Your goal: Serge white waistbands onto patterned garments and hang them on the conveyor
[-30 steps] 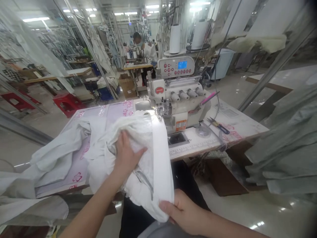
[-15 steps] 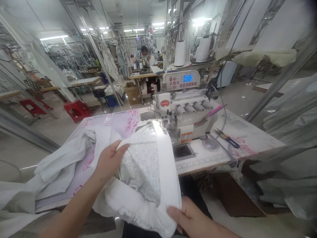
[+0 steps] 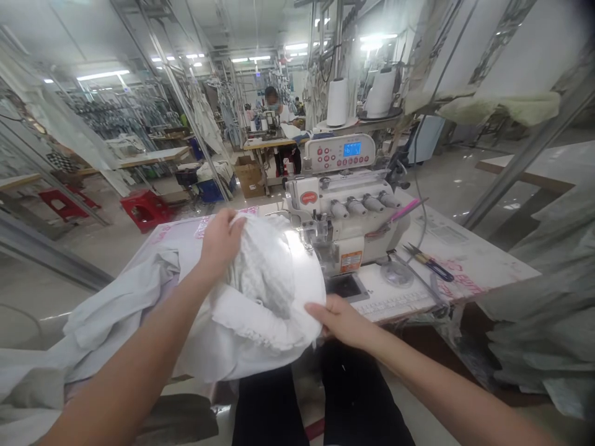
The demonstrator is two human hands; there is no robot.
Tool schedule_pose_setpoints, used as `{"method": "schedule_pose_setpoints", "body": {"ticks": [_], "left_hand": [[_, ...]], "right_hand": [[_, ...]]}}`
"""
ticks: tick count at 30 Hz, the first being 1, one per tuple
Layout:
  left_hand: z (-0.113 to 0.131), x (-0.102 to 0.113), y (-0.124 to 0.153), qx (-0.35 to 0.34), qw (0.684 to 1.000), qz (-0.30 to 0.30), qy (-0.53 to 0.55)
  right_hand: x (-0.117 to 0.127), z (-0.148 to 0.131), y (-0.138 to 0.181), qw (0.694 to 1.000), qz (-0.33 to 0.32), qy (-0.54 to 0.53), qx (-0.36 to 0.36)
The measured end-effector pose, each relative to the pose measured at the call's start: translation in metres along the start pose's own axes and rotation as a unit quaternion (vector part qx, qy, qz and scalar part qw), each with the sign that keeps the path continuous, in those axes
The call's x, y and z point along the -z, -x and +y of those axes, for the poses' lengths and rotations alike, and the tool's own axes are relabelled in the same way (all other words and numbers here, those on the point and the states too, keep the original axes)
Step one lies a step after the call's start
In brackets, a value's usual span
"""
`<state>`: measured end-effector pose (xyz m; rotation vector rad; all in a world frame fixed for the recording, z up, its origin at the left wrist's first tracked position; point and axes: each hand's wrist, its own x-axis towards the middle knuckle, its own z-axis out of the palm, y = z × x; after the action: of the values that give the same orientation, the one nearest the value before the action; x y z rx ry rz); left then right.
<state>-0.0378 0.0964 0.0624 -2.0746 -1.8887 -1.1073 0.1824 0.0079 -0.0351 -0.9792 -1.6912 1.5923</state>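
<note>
A white garment (image 3: 251,328) with a wide band along its edge lies at the left end of an overlock sewing machine (image 3: 353,214). The band's far end passes under the lit needle area. My left hand (image 3: 222,244) grips the far left part of the cloth, fingers closed over a fold. On the near right, my right hand (image 3: 337,319) pinches the band between thumb and fingers. The needle itself is too small to make out.
Thread snips (image 3: 430,263) lie on the table to the right of the machine. More pale fabric (image 3: 116,310) spreads over the left side. Thread cones (image 3: 338,102) stand behind, a red stool (image 3: 145,210) is on the floor, and a person (image 3: 272,105) sits further back.
My left hand has moved away from me toward the machine, bringing the cloth along. My right hand has risen and gone forward with the band, exposing my dark-trousered legs below.
</note>
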Motion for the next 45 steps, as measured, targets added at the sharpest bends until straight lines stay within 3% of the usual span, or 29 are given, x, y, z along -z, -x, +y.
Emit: {"method": "schedule_pose_setpoints", "body": {"ticks": [2, 3, 6, 8, 10, 12, 16, 17, 19, 21, 24, 26, 28, 31, 35, 37, 40, 43, 44, 45], "left_hand": [[0.016, 0.001, 0.026, -0.035, 0.999, -0.018, -0.023], [0.024, 0.001, 0.044, -0.054, 0.996, -0.068, -0.018], [0.041, -0.004, 0.095, -0.062, 0.937, -0.330, 0.101], [0.041, -0.011, 0.111, -0.009, 0.876, -0.427, 0.224], [0.038, -0.017, 0.111, 0.060, 0.825, -0.460, 0.323], [0.036, -0.015, 0.109, 0.093, 0.803, -0.460, 0.367], [0.046, 0.021, 0.137, 0.017, 0.835, -0.475, 0.278], [0.049, 0.032, 0.152, 0.003, 0.821, -0.513, 0.250], [0.051, 0.051, 0.185, 0.006, 0.758, -0.609, 0.234], [0.049, 0.060, 0.215, 0.034, 0.705, -0.664, 0.246], [0.043, 0.057, 0.242, 0.065, 0.694, -0.661, 0.278], [0.040, 0.052, 0.248, 0.063, 0.683, -0.657, 0.312], [0.038, 0.048, 0.249, 0.072, 0.665, -0.655, 0.351], [0.039, 0.045, 0.248, 0.141, 0.660, -0.617, 0.405], [0.041, 0.037, 0.261, 0.269, 0.682, -0.493, 0.469], [0.040, 0.033, 0.270, 0.269, 0.674, -0.497, 0.475], [0.034, 0.032, 0.276, 0.224, 0.668, -0.548, 0.451], [0.028, 0.028, 0.257, 0.224, 0.645, -0.579, 0.445], [0.026, 0.025, 0.245, 0.232, 0.652, -0.559, 0.457], [0.024, 0.019, 0.230, 0.241, 0.684, -0.507, 0.466]], "right_hand": [[0.009, -0.004, -0.012, 1.000, 0.017, 0.006, 0.008], [0.013, -0.005, -0.017, 1.000, 0.026, 0.011, 0.011], [0.021, -0.006, -0.026, 0.999, 0.035, 0.017, 0.010], [0.022, -0.007, -0.027, 0.999, 0.038, 0.006, 0.000], [0.023, -0.009, -0.027, 0.999, 0.036, -0.011, -0.017], [0.024, -0.013, -0.027, 0.999, 0.032, -0.025, -0.030], [0.025, -0.015, -0.026, 0.998, 0.035, -0.041, -0.026], [0.022, -0.013, -0.023, 0.998, 0.039, -0.049, -0.021], [0.010, -0.005, -0.010, 0.997, 0.032, -0.065, -0.023], [-0.014, 0.007, 0.013, 0.995, -0.021, -0.084, -0.046], [-0.057, 0.025, 0.059, 0.977, -0.151, -0.124, -0.089], [-0.078, 0.032, 0.082, 0.971, -0.170, -0.149, -0.082], [-0.086, 0.036, 0.095, 0.975, -0.140, -0.162, -0.055], [-0.082, 0.036, 0.098, 0.983, -0.097, -0.153, -0.010], [-0.075, 0.036, 0.095, 0.991, -0.053, -0.121, 0.011], [-0.075, 0.037, 0.093, 0.991, -0.044, -0.130, 0.000], [-0.076, 0.040, 0.089, 0.985, -0.090, -0.145, -0.028], [-0.074, 0.036, 0.087, 0.986, -0.114, -0.119, -0.007], [-0.073, 0.032, 0.088, 0.988, -0.106, -0.113, 0.010], [-0.072, 0.027, 0.090, 0.989, -0.095, -0.109, 0.025]]}}
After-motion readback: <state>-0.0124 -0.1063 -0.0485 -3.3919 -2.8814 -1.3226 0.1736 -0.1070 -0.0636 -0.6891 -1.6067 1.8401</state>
